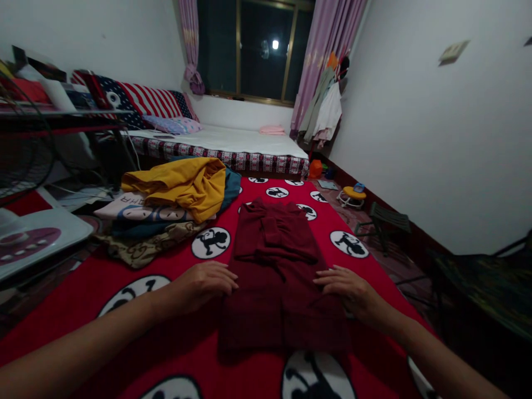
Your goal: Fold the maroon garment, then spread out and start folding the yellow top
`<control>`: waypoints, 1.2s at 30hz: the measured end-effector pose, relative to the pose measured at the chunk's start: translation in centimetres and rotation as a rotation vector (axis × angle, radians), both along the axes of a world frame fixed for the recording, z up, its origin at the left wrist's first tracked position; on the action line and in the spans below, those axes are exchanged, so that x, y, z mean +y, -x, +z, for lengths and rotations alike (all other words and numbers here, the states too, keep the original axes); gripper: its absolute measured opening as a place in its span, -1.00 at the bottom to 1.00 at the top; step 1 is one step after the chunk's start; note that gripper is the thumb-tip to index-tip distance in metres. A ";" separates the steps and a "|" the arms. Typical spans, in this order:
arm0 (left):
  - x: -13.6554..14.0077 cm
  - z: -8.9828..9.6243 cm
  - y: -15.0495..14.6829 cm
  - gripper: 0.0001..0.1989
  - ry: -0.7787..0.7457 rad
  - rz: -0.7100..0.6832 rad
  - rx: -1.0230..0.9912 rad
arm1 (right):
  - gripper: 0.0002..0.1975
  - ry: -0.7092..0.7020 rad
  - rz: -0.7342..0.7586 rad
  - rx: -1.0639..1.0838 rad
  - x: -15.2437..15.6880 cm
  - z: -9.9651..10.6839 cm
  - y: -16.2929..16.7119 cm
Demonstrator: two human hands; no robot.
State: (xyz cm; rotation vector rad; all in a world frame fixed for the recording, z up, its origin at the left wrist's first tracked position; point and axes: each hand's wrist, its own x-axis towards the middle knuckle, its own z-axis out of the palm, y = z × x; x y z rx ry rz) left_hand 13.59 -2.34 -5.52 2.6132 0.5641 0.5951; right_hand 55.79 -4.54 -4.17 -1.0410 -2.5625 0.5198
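A dark maroon garment (pixel 276 266) lies flat and partly folded on a red blanket (pixel 178 354) printed with black-and-white monkey circles. My left hand (pixel 205 284) rests palm down at the garment's left edge, fingers apart and touching the cloth. Palm down too, my right hand (pixel 347 288) lies on the garment's right edge with fingers spread. Neither hand grips anything.
A pile of clothes topped by a yellow shirt (pixel 183 185) sits at the blanket's left. Beyond is a bed (pixel 233 145) with pillows under a dark window. A fan base (pixel 33 235) stands at left; a small stool (pixel 384 219) and dark chair (pixel 486 282) at right.
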 end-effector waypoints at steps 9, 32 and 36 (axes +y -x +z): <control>2.8 5.4 -0.6 -0.83 0.385 0.289 -0.183 | -0.73 0.392 -0.215 0.376 3.6 4.9 1.2; 7.0 3.6 -11.5 -0.59 -0.127 0.479 0.027 | -0.54 -0.315 -0.391 -0.043 10.7 1.0 9.7; 9.8 1.0 -14.0 -0.36 0.070 0.453 0.191 | -0.46 -0.100 -0.309 -0.137 13.3 -1.3 11.2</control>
